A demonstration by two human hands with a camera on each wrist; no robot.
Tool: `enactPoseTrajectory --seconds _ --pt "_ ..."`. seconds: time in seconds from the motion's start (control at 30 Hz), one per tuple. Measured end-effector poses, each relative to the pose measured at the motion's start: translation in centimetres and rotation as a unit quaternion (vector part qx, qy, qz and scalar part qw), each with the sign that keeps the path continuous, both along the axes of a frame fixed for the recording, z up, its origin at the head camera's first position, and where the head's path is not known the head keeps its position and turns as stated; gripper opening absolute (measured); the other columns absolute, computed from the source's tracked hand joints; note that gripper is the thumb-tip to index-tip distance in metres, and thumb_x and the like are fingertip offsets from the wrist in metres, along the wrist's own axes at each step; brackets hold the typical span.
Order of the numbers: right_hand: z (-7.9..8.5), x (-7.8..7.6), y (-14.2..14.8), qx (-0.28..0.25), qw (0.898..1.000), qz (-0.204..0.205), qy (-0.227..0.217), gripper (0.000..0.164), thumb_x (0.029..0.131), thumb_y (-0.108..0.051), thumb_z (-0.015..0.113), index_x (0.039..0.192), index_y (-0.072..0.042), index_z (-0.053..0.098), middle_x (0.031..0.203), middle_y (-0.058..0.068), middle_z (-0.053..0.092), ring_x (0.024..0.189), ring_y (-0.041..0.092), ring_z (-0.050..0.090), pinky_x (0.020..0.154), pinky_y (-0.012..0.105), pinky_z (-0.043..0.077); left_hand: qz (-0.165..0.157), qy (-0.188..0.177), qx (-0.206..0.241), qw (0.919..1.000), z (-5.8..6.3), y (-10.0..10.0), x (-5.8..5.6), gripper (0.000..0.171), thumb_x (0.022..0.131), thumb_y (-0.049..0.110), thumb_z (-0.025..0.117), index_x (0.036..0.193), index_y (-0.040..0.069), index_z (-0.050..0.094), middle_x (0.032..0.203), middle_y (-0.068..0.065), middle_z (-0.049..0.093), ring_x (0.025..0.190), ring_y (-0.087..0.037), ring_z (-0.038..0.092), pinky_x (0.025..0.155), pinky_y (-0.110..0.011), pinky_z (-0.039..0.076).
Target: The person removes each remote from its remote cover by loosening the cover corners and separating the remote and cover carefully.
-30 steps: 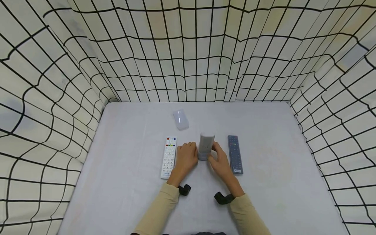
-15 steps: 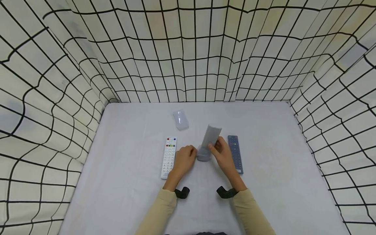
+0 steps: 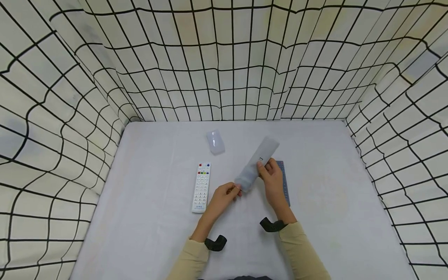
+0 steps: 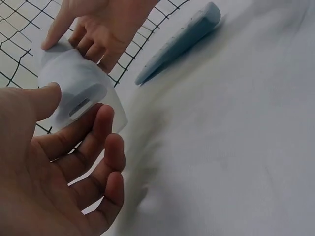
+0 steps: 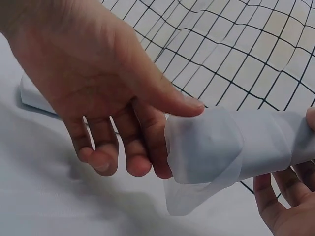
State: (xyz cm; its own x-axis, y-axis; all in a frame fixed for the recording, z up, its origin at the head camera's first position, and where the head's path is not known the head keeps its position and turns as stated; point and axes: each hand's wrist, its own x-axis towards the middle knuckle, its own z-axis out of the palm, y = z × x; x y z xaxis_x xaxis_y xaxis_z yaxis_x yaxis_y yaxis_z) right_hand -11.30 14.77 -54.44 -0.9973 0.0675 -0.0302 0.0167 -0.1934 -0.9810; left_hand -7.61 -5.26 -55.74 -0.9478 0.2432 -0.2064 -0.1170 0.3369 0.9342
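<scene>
Sleeved object (image 3: 253, 165), swung rightward near frame centre; left hand (image 3: 222, 197) pinching its lower end, right hand (image 3: 273, 182) its middle.

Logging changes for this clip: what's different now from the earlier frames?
The sleeved pale object has tipped from upright toward the far right. The right hand grips it farther up; the left hand, earlier beside its base, now pinches its near end. White remote, dark remote and translucent packet stayed put.
</scene>
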Motion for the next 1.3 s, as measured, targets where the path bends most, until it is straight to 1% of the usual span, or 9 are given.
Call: enactPoseTrajectory --seconds 0.13,0.23,0.47,0.67,0.77,0.9,0.97,1.13,1.3 --pt "0.4 -0.2 -0.2 -0.03 1.0 -0.003 -0.005 0.045 0.105 -0.022 0.064 0.143 -0.002 0.05 0.134 0.012 0.062 0.118 0.015 0.064 0.093 0.025 0.057 0.012 0.01 0.016 0.9998 -0.1 0.4 0.1 0.033 0.106 0.037 0.06 0.102 0.007 0.073 0.095 -0.014 0.076 0.075 -0.01 0.057 0.07 -0.023 0.044" --pt "0.7 -0.4 -0.2 -0.055 0.998 -0.008 -0.014 0.042 0.106 -0.02 0.063 0.141 -0.001 0.051 0.129 0.007 0.064 0.116 0.014 0.064 0.092 0.027 0.057 0.03 0.02 0.025 0.999 -0.2 0.6 0.1 0.028 0.105 0.034 0.064 0.1 0.009 0.073 0.093 -0.014 0.076 0.073 -0.011 0.057 0.067 -0.021 0.044" --pt "1.0 -0.7 -0.2 -0.078 0.996 -0.02 -0.035 0.036 0.107 -0.03 0.061 0.133 -0.007 0.055 0.116 -0.003 0.071 0.105 0.012 0.068 0.087 0.028 0.057 0.073 0.056 0.052 0.9944 -0.1 1.2 0.4 0.022 0.102 0.025 0.069 0.088 0.009 0.07 0.084 -0.013 0.075 0.069 -0.012 0.056 0.062 -0.02 0.043" --pt "1.1 -1.1 -0.3 -0.094 0.994 -0.038 -0.04 0.034 0.106 -0.035 0.062 0.127 -0.009 0.058 0.111 -0.003 0.071 0.102 0.01 0.069 0.083 0.024 0.058 0.086 0.061 0.102 0.9892 0.0 1.7 0.7 0.024 0.101 0.022 0.071 0.085 0.005 0.065 0.083 -0.016 0.072 0.071 -0.01 0.059 0.066 -0.021 0.049" --pt "1.1 -1.5 -0.5 -0.106 0.992 -0.045 -0.044 0.032 0.105 -0.037 0.064 0.118 -0.009 0.058 0.102 -0.003 0.069 0.095 0.008 0.068 0.077 0.022 0.057 0.086 0.068 0.125 0.986 0.1 1.9 0.9 0.023 0.101 0.02 0.07 0.085 0.005 0.064 0.083 -0.02 0.068 0.072 -0.011 0.059 0.068 -0.022 0.05" --pt "1.0 -1.8 -0.8 -0.11 0.992 -0.043 -0.052 0.031 0.104 -0.038 0.064 0.113 -0.009 0.057 0.096 -0.003 0.066 0.09 0.007 0.066 0.072 0.022 0.055 0.105 0.071 0.128 0.9836 0.2 2.3 1.3 0.02 0.101 0.016 0.067 0.084 0.007 0.062 0.088 -0.026 0.066 0.076 -0.012 0.058 0.07 -0.023 0.049" --pt "0.9 -1.9 -1.0 -0.115 0.991 -0.045 -0.059 0.03 0.105 -0.037 0.063 0.112 -0.009 0.057 0.097 -0.003 0.066 0.088 0.007 0.064 0.07 0.021 0.053 0.121 0.072 0.124 0.9821 0.3 2.5 1.6 0.019 0.1 0.013 0.066 0.083 0.009 0.061 0.091 -0.024 0.069 0.078 -0.012 0.059 0.072 -0.024 0.05" --pt "1.0 -2.3 -1.3 -0.119 0.989 -0.06 -0.069 0.029 0.105 -0.037 0.062 0.105 -0.008 0.057 0.095 -0.003 0.062 0.082 0.006 0.059 0.064 0.02 0.045 0.152 0.101 0.118 0.976 0.7 3.2 2.0 0.017 0.099 0.009 0.066 0.082 0.011 0.064 0.09 -0.008 0.073 0.08 -0.012 0.061 0.073 -0.023 0.049" --pt "1.3 -2.5 -1.7 -0.121 0.989 -0.056 -0.065 0.03 0.105 -0.036 0.063 0.099 -0.008 0.057 0.088 -0.003 0.061 0.077 0.006 0.058 0.061 0.019 0.044 0.177 0.13 0.122 0.9678 0.7 3.6 2.4 0.018 0.096 0.004 0.067 0.081 0.013 0.065 0.086 -0.004 0.071 0.077 -0.011 0.058 0.07 -0.022 0.046"
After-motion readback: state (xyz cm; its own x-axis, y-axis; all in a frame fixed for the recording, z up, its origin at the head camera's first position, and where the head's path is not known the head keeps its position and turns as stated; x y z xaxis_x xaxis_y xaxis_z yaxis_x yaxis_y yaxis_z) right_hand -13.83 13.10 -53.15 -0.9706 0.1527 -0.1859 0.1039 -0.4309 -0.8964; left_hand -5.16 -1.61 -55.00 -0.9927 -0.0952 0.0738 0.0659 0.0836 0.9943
